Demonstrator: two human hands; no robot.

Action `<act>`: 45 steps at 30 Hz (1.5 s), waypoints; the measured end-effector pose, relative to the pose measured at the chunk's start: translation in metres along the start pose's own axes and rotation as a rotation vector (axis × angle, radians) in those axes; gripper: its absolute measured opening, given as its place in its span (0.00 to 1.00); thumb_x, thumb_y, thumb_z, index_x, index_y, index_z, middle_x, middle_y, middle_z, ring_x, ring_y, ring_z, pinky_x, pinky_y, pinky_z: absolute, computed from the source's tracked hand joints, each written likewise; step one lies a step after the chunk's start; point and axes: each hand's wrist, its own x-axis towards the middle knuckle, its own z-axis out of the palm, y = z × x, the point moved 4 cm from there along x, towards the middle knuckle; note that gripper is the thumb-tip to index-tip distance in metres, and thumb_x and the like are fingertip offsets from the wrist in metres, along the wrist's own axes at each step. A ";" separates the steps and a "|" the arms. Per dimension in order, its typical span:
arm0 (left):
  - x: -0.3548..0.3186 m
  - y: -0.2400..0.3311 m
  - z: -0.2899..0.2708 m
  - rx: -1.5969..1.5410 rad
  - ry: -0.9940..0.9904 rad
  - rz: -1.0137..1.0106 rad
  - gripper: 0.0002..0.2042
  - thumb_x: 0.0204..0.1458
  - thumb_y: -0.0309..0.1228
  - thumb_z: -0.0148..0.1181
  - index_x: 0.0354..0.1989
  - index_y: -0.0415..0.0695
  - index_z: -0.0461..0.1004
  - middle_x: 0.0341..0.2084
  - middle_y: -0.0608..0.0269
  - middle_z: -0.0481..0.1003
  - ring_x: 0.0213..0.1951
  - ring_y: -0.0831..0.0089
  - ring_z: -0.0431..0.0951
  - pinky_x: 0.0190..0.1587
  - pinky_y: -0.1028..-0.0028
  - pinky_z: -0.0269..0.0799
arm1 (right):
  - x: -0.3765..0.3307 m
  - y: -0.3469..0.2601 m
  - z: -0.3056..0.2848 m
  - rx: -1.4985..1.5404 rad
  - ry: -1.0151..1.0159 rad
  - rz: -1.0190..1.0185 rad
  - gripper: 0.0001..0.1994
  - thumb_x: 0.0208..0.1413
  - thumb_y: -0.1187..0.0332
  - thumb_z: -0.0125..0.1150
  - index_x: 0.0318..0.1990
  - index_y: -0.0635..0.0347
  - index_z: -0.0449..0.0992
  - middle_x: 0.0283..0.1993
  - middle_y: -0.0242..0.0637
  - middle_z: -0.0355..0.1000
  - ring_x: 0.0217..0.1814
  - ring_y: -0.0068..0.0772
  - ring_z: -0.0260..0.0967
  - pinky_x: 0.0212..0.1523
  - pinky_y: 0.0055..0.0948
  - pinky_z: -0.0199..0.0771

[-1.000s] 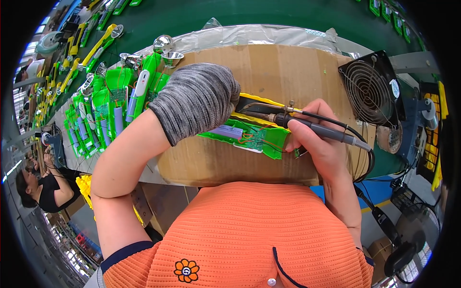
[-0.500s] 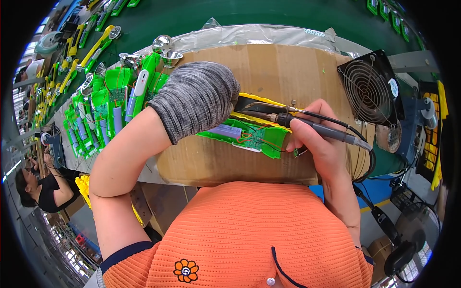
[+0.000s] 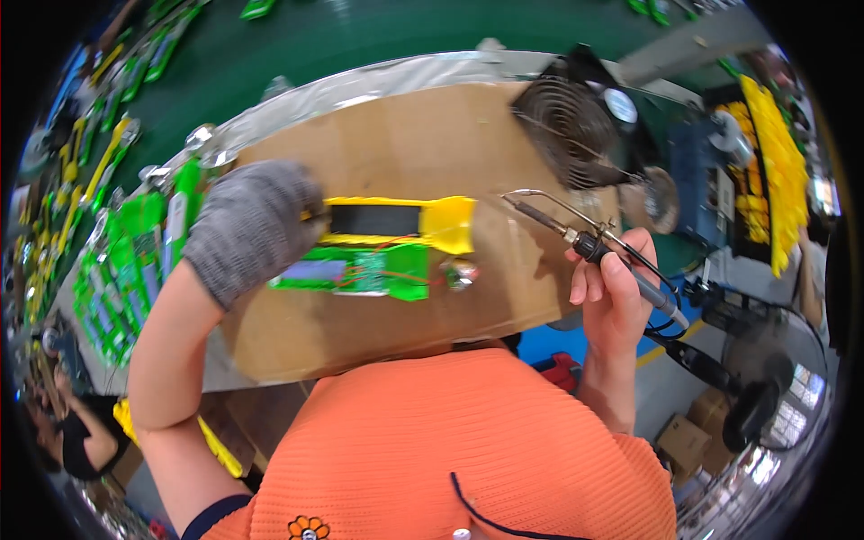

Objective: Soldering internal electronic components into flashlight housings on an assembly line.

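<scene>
My left hand (image 3: 256, 225), in a grey knitted glove, closes at the left end of a yellow plastic housing (image 3: 450, 223) with a dark panel; its fingertips are mostly hidden. Alongside the housing, on the near side, lies a green housing half (image 3: 409, 274). It carries a purple cylindrical battery (image 3: 310, 273), a small green circuit board (image 3: 370, 270) and red wires. A small shiny round part (image 3: 461, 274) sits off its right end. In my right hand (image 3: 616, 288) is a soldering iron (image 3: 589, 247) with a thin metal tube along it, its tip pointing left, apart from the housings.
Brown cardboard (image 3: 378, 135) covers the work surface. Several green housings (image 3: 135, 234) with batteries and shiny reflectors crowd the left. A black fan (image 3: 576, 121) stands at the far right, near yellow parts (image 3: 769, 180). Another person (image 3: 81, 432) is at the far left.
The soldering iron has moved right, away from the housings, uncovering the yellow housing's right end and the shiny round part. The whole view has swung right, with motion blur.
</scene>
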 end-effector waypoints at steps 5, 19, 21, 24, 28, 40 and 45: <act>-0.005 -0.002 -0.001 -0.016 0.038 0.016 0.04 0.40 0.29 0.67 0.25 0.44 0.81 0.24 0.56 0.75 0.30 0.58 0.78 0.36 0.63 0.73 | -0.029 -0.029 -0.075 -0.116 0.411 -0.370 0.04 0.63 0.72 0.52 0.38 0.62 0.64 0.27 0.42 0.69 0.23 0.28 0.65 0.38 0.31 0.74; 0.000 -0.004 0.007 0.033 0.020 -0.017 0.09 0.46 0.38 0.64 0.32 0.48 0.82 0.29 0.55 0.80 0.36 0.57 0.80 0.41 0.60 0.76 | -0.043 -0.022 -0.065 -0.030 0.395 -0.339 0.07 0.65 0.71 0.49 0.33 0.58 0.63 0.19 0.28 0.58 0.21 0.25 0.61 0.50 0.40 0.70; -0.002 0.002 0.002 0.061 -0.005 -0.022 0.07 0.44 0.33 0.66 0.31 0.46 0.82 0.26 0.58 0.78 0.31 0.62 0.79 0.36 0.65 0.75 | -0.043 -0.019 -0.042 -0.053 0.196 -0.270 0.07 0.64 0.69 0.52 0.34 0.57 0.63 0.17 0.28 0.57 0.21 0.25 0.62 0.50 0.39 0.69; -0.019 0.000 -0.009 -0.060 0.128 -0.004 0.09 0.45 0.34 0.67 0.32 0.43 0.81 0.26 0.56 0.77 0.32 0.62 0.79 0.37 0.68 0.75 | -0.047 -0.008 -0.007 0.019 0.053 -0.134 0.09 0.61 0.68 0.55 0.37 0.58 0.61 0.16 0.29 0.56 0.16 0.25 0.61 0.48 0.38 0.71; -0.067 -0.006 -0.041 -0.137 0.421 0.020 0.24 0.33 0.43 0.79 0.37 0.43 0.79 0.31 0.61 0.77 0.33 0.64 0.78 0.37 0.70 0.75 | -0.051 0.012 0.027 0.112 -0.109 0.033 0.09 0.60 0.71 0.54 0.40 0.60 0.60 0.19 0.34 0.61 0.18 0.29 0.65 0.40 0.37 0.79; -0.162 -0.031 0.014 -0.598 0.567 -0.394 0.18 0.44 0.24 0.73 0.46 0.43 0.80 0.40 0.64 0.81 0.39 0.77 0.79 0.41 0.76 0.75 | -0.052 0.037 0.055 0.178 -0.224 0.203 0.10 0.60 0.71 0.56 0.40 0.59 0.59 0.25 0.42 0.70 0.17 0.28 0.66 0.47 0.42 0.80; -0.161 -0.033 0.020 -0.779 0.691 -0.406 0.09 0.50 0.17 0.64 0.38 0.41 0.83 0.33 0.63 0.83 0.35 0.79 0.81 0.39 0.78 0.76 | -0.055 0.040 0.052 0.153 -0.191 0.206 0.09 0.60 0.71 0.54 0.40 0.60 0.59 0.25 0.42 0.70 0.18 0.28 0.66 0.43 0.40 0.80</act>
